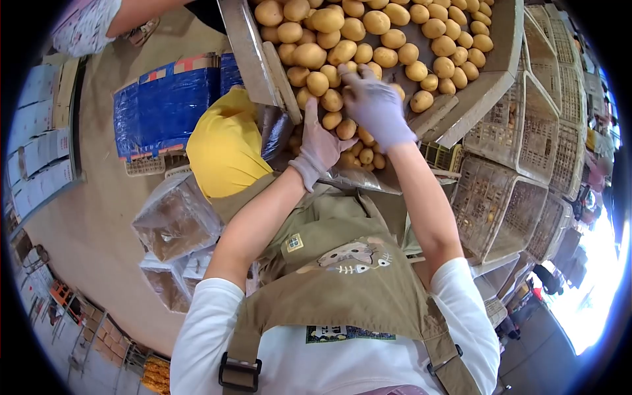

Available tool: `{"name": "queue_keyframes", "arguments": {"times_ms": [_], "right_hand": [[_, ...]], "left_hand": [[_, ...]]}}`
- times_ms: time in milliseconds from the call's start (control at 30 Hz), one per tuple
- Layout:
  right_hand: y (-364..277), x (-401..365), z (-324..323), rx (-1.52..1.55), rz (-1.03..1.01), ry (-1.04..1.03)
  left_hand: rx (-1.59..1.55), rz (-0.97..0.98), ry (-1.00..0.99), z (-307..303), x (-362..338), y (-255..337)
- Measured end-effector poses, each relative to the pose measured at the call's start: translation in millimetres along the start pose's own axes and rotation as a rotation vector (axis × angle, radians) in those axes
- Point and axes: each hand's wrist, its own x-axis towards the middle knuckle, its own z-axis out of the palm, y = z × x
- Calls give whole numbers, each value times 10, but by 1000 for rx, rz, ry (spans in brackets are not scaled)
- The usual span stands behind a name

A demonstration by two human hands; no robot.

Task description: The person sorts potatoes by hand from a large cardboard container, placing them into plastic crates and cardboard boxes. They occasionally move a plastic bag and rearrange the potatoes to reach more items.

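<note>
Many yellow-brown potatoes (327,20) lie on a sloping wooden sorting tray and bunch toward its narrow lower mouth. My left hand (318,141), in a pale, dirty glove, is at the left side of that mouth with its fingers apart, beside a potato (345,129). My right hand (378,105), in a light lilac glove, reaches over the potatoes from the right. Its fingers are stretched out on them and slightly blurred. Below both hands, more potatoes (366,156) sit in the opening, partly hidden by the gloves.
Wooden side boards (253,52) edge the tray. A yellow bag or cloth (227,145) is close by my left arm. Stacked plastic crates (490,204) stand at right. Blue-wrapped boxes (164,108) and plastic-lined containers (178,220) are at left. Another person's arm (141,14) shows at top left.
</note>
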Motion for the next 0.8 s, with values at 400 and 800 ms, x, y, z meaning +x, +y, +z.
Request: {"name": "queue_keyframes", "arguments": {"times_ms": [400, 800], "right_hand": [[1449, -936, -626, -49, 43, 566], [685, -504, -604, 1, 163, -169]], "left_hand": [[-162, -91, 129, -106, 85, 21], [19, -49, 28, 129, -27, 18]]}}
